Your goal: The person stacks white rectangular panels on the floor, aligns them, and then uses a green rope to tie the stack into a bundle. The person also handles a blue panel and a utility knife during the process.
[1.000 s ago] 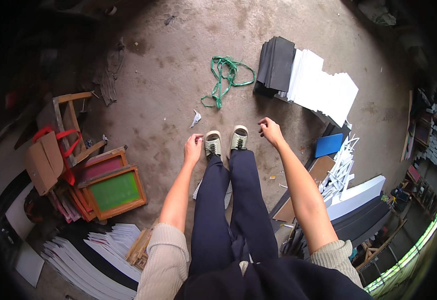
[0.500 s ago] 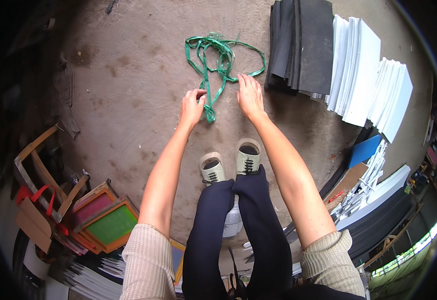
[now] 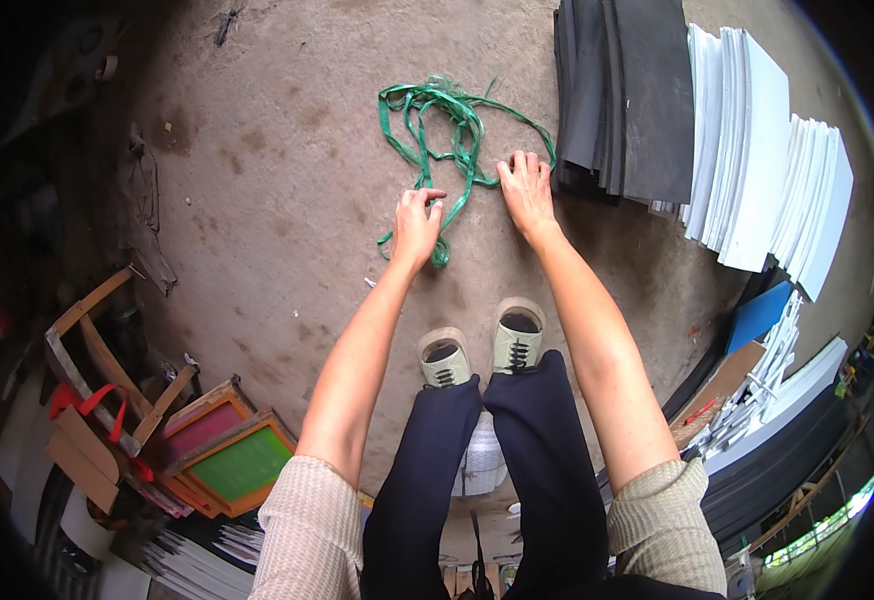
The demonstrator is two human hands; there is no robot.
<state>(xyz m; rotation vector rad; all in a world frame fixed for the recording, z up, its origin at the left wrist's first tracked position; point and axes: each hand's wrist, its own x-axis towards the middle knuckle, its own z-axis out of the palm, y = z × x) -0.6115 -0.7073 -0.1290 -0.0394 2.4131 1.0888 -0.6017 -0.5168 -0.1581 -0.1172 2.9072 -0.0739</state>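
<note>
Shiny green plastic ribbon (image 3: 474, 140): looped on floor (image 3: 287, 200), twelve o'clock.
Left hand (image 3: 420, 222): fingers half-curled at its seven-o'clock strands.
Right hand (image 3: 528, 190): fingers bent, parted, at its four-o'clock strand.
Grip: cannot tell; fingertips partly hidden.

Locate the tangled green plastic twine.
In the head view, the tangled green plastic twine lies on the brownish floor, upper centre, by the left hand and right hand, left of the rectangular black sheets.

Floor (image 3: 267, 270): grey-brown and stained, spreading out before me.
Light: a bright strip (image 3: 825, 525) low on my right, dimmer on my left.
My left: a wooden frame (image 3: 115, 365), 2 framed panels (image 3: 242, 463), 1 green, 1 pink.
My right: white strips (image 3: 769, 355) beside a blue panel (image 3: 759, 316).
</note>
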